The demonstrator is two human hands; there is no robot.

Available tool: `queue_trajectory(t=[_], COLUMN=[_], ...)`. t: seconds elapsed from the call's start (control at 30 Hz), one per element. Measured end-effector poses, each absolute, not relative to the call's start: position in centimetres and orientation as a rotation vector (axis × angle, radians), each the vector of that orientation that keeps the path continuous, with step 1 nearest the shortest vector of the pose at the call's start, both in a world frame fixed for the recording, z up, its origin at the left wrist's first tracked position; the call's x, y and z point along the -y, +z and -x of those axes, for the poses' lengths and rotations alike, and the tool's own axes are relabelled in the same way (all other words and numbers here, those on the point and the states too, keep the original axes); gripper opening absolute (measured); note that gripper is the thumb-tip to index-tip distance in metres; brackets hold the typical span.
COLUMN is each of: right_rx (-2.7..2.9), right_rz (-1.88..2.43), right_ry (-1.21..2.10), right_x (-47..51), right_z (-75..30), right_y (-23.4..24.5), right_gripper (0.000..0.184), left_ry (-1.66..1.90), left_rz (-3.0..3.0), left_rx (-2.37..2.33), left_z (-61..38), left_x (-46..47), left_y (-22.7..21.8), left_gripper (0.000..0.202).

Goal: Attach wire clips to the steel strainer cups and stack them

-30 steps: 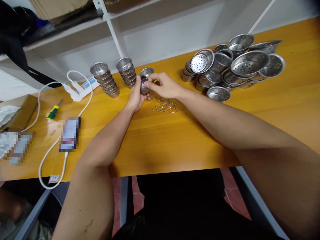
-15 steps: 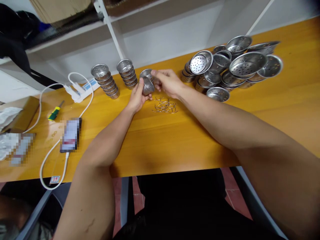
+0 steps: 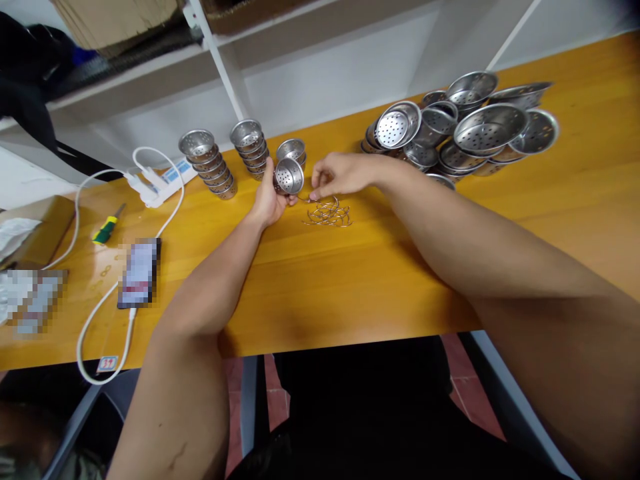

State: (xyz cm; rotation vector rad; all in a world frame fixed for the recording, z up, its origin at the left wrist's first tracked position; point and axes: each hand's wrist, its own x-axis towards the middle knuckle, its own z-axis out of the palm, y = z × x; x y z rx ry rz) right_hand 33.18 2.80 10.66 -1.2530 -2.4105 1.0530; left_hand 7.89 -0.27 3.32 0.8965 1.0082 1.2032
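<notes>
My left hand [image 3: 269,200] is closed around a small perforated metal cup [image 3: 289,177], its open mouth tilted toward me. My right hand [image 3: 340,176] is just right of the cup, apart from it, with thumb and fingers pinched at a thin curved wire [image 3: 305,199]. Directly below those fingertips lies a loose pile of curved metal wires [image 3: 327,213] on the table. Behind the held cup stands a short stack of similar cups [image 3: 291,148], partly hidden by it.
Two taller cup stacks [image 3: 247,137] [image 3: 206,160] stand to the left. Many perforated cups [image 3: 490,130] are heaped at the right. A power strip [image 3: 165,183], a screwdriver [image 3: 106,229] and a phone with a white cable [image 3: 141,272] lie on the left side.
My right hand has come away from the cup and moved down to the wire pile. The cup in my left hand has turned so its mouth faces me.
</notes>
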Motion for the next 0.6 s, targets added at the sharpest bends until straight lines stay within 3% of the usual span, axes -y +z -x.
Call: queue_trajectory(t=[0.13, 0.2, 0.43, 0.6], right_rx=[2.387, 2.37, 2.285, 2.12], right_rz=[1.074, 0.984, 0.934, 0.949], right_ry=[0.761, 0.7, 0.636, 0.744], right_x=[-2.7, -2.4, -2.0, -4.3], right_z=[-32.8, -32.0, -29.8, -30.6], right_y=[10.1, 9.4, 7.4, 9.2], right_gripper=[0.096, 0.112, 0.095, 0.083], left_ry=[1.223, 1.248, 1.221, 1.211], left_rz=[-0.888, -0.883, -0.912, -0.896], left_rx=[-1.025, -1.007, -0.965, -0.987], left_z=[-8.2, -8.5, -8.6, -8.7], left_x=[0.0, 0.1, 0.7, 0.8], left_y=[2.9, 3.0, 3.8, 3.7], left_gripper=[0.082, 0.079, 0.073, 0.069])
